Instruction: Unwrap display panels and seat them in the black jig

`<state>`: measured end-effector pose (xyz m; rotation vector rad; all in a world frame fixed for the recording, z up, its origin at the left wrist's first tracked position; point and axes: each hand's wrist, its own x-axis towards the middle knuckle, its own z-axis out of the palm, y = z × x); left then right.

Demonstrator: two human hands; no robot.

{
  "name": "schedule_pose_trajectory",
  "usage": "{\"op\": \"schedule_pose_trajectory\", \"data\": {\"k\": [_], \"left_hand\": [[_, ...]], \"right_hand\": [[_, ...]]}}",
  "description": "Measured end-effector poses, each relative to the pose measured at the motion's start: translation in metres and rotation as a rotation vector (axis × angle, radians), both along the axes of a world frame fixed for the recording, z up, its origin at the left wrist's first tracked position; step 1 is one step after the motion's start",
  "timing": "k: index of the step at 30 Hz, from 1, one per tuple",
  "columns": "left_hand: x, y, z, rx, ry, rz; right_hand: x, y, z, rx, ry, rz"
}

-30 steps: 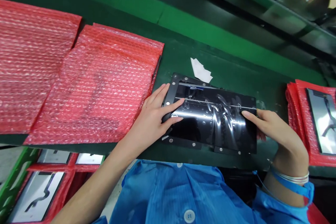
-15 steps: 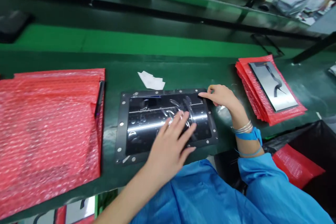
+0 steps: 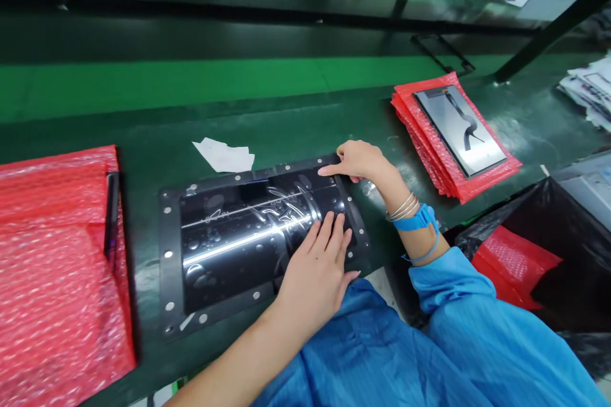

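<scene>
In the head view, a glossy black panel [image 3: 248, 235] lies flat in a dark frame [image 3: 168, 254] on the green bench [image 3: 143, 82]. The left hand [image 3: 317, 270] rests spread and flat on its right part, grasping nothing, while the right hand [image 3: 360, 161] pinches the panel's far right corner with its fingertips. Red bubble-wrap stacks [image 3: 52, 280] lie just left.

There is one camera, worn on the person's head. It looks forward and down, close over the green workbench [image 3: 286, 121]. The black panel [image 3: 238, 235] sits near the middle, the red bubble-wrap stack [image 3: 57, 280] at 9 o'clock. The far 1 o'clock corner looks blurry, maybe papers.
</scene>
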<state>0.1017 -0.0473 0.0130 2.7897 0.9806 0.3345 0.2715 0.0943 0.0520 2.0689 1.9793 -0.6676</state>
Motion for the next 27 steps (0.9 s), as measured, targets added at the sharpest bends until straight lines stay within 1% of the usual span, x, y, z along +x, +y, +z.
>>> {"op": "schedule_pose_trajectory", "data": {"k": [2, 3, 4, 7, 8, 9, 12, 14, 16, 18, 20, 22, 23, 25, 26, 27], "left_hand": [[-0.008, 0.014, 0.003, -0.066, -0.077, -0.041], [-0.013, 0.022, 0.004, -0.077, -0.118, -0.022], [-0.02, 0.032, 0.006, -0.064, -0.141, 0.039], [-0.036, 0.058, 0.009, 0.092, -0.099, 0.377], [-0.04, 0.065, 0.009, 0.136, -0.066, 0.462], [-0.043, 0.071, 0.009, 0.155, -0.039, 0.506], [-0.047, 0.082, 0.009, 0.131, -0.053, 0.546], [-0.048, 0.084, 0.01, 0.116, -0.14, 0.589], [-0.05, 0.082, 0.015, 0.129, -0.263, 0.624], [-0.055, 0.078, 0.023, 0.151, -0.383, 0.626], [-0.063, 0.071, 0.032, 0.148, -0.473, 0.6], [-0.076, 0.065, 0.039, 0.131, -0.542, 0.614], [-0.082, 0.063, 0.041, 0.138, -0.581, 0.662], [-0.096, 0.062, 0.041, 0.132, -0.734, 0.817], [-0.101, 0.063, 0.039, 0.073, -0.855, 0.909], [-0.105, 0.065, 0.037, -0.042, -0.995, 1.004]], "right_hand": [[0.002, -0.003, -0.005, 0.046, 0.045, 0.001], [0.004, -0.006, -0.008, 0.084, 0.065, -0.001], [0.005, -0.008, -0.012, 0.124, 0.08, -0.009], [0.006, -0.016, -0.02, 0.239, 0.087, -0.058], [0.006, -0.018, -0.022, 0.268, 0.084, -0.072], [0.006, -0.019, -0.023, 0.289, 0.086, -0.082], [0.006, -0.021, -0.023, 0.324, 0.151, -0.11], [0.005, -0.023, -0.022, 0.365, 0.256, -0.153], [0.004, -0.025, -0.023, 0.392, 0.465, -0.165], [0.001, -0.027, -0.025, 0.358, 0.769, -0.121], [-0.003, -0.029, -0.027, 0.284, 1.049, -0.085], [-0.007, -0.031, -0.029, 0.262, 1.207, -0.106], [-0.009, -0.031, -0.03, 0.28, 1.247, -0.125], [-0.014, -0.032, -0.03, 0.332, 1.282, -0.149], [-0.016, -0.032, -0.03, 0.358, 1.289, -0.161], [-0.018, -0.033, -0.029, 0.377, 1.291, -0.174]]}}
